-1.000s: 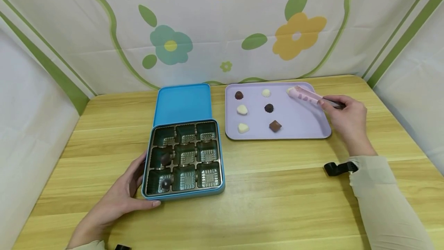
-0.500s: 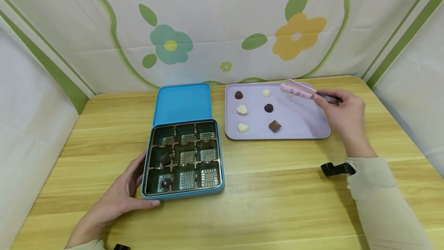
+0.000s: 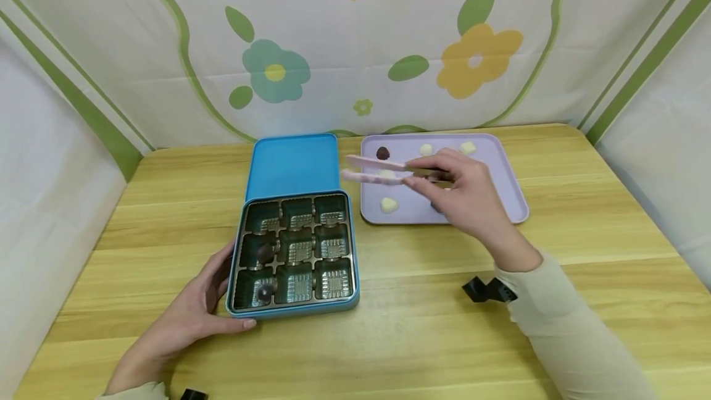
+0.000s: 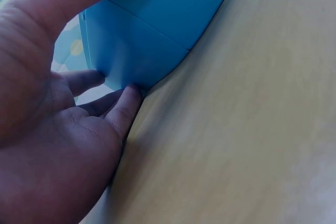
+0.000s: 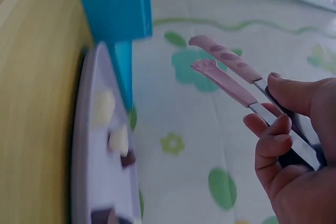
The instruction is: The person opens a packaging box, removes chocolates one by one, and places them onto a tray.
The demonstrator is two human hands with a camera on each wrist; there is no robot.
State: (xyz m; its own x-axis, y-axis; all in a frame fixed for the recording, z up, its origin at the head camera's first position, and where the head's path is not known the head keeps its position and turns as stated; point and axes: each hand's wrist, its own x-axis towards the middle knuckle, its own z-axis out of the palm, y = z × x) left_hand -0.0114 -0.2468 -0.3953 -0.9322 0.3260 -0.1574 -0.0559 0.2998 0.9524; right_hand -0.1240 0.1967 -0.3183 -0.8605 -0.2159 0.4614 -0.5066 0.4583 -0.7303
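Observation:
My left hand (image 3: 186,316) grips the near left corner of a blue tin (image 3: 311,312), thumb along its front and fingers against its left side. Inside, a gold-edged insert has several compartments; two dark round chocolates lie in the left column, in the middle and front rows. My right hand (image 3: 472,199) holds pink-tipped tongs (image 3: 378,163) above the left part of a lilac tray (image 3: 513,202). Nothing sits between the parted tips of the tongs (image 5: 231,61) in the right wrist view. A square white chocolate (image 3: 468,148) lies at the tray's far right.
A blue lid (image 3: 294,168) lies behind the tin. On the tray are a dark red-brown chocolate (image 3: 382,153), a white chocolate (image 3: 389,205) and others partly hidden by my right hand and the tongs. A flowered cloth wall (image 3: 333,79) stands behind the table.
My right hand has swung left with the tongs, away from the square white chocolate, which stays on the tray. The tips of the tongs have spread. The left hand and tin stay put.

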